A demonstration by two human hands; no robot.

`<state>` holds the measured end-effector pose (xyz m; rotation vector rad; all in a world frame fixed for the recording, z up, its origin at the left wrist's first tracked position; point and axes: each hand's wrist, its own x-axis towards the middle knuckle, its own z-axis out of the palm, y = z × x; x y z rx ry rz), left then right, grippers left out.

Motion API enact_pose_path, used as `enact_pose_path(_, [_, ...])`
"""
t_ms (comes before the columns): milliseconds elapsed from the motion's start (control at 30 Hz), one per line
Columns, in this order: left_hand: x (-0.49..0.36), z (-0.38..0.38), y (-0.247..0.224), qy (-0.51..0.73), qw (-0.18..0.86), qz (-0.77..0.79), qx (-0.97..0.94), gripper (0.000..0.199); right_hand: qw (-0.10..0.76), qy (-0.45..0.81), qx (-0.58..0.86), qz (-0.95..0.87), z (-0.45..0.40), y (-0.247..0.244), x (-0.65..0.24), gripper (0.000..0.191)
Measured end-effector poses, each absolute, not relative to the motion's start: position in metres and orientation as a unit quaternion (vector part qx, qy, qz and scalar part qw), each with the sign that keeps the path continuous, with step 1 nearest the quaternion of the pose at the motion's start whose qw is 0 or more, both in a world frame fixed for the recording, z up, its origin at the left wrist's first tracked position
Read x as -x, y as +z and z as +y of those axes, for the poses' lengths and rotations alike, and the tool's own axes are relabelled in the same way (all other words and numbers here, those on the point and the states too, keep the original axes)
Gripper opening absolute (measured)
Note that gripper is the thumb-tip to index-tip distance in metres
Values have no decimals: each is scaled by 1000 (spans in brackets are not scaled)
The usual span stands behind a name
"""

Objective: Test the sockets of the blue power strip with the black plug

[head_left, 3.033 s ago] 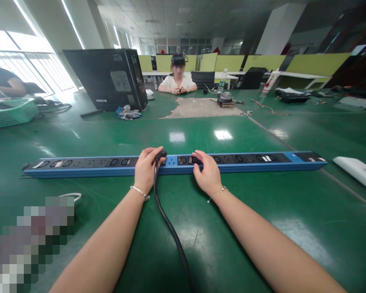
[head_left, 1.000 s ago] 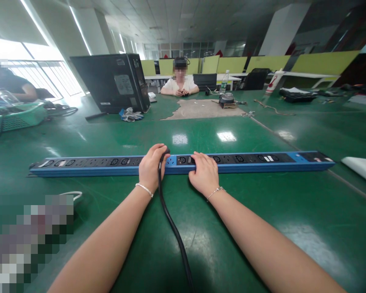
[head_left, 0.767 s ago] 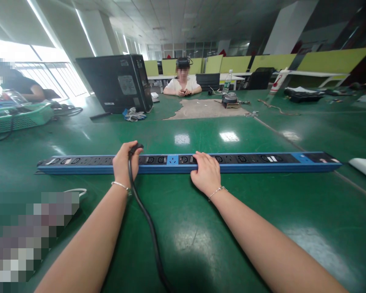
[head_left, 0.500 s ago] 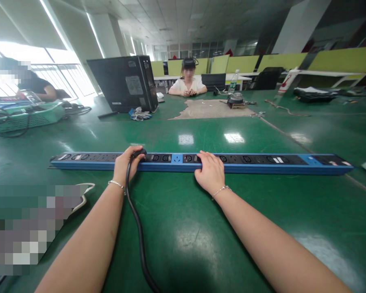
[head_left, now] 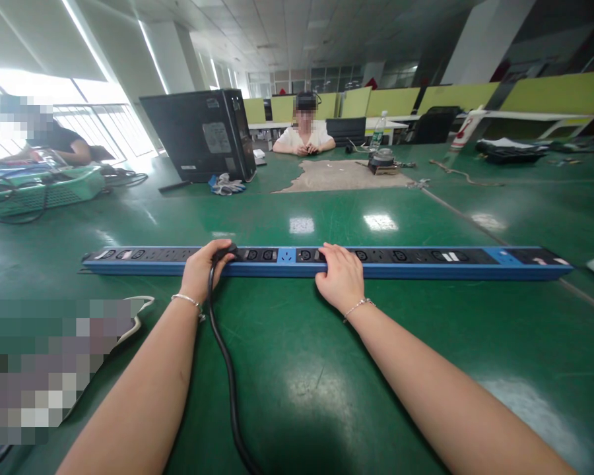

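A long blue power strip (head_left: 426,271) with black sockets lies crosswise on the green table. My left hand (head_left: 201,272) is closed around a black plug (head_left: 226,252) at the strip's sockets, left of the blue centre outlet (head_left: 286,256). I cannot tell how deep the plug sits. Its black cable (head_left: 228,363) hangs from my hand and runs toward me across the table. Right of that outlet, my right hand (head_left: 342,277) grips the strip, its fingers over the top face and thumb at the near side.
A black computer case (head_left: 193,135) stands behind, with gloves (head_left: 226,185) beside it. Left is a green basket (head_left: 64,188) of cables. A person (head_left: 304,132) sits across the table, another (head_left: 59,135) at far left. A blurred-out item (head_left: 54,369) lies at near left.
My left wrist has shifted slightly to the left and the cable near the plug moved a little right. My right hand stays in place on the power strip.
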<state>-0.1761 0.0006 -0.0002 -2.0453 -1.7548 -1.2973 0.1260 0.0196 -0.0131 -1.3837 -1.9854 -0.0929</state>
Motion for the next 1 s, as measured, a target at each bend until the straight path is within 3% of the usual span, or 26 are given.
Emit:
enact_pose_path(467, [164, -14, -2, -376, 134, -577, 713, 24, 344, -47, 538, -768, 20, -14, -126, 48])
enact_pose_path(833, [164, -6, -10, -387, 120, -586, 702, 23, 348, -48, 540, -765, 20, -13, -125, 48])
enact_pose_path(1000, [161, -3, -9, -510, 124, -584, 619, 22, 351, -43, 540, -764, 20, -14, -125, 47])
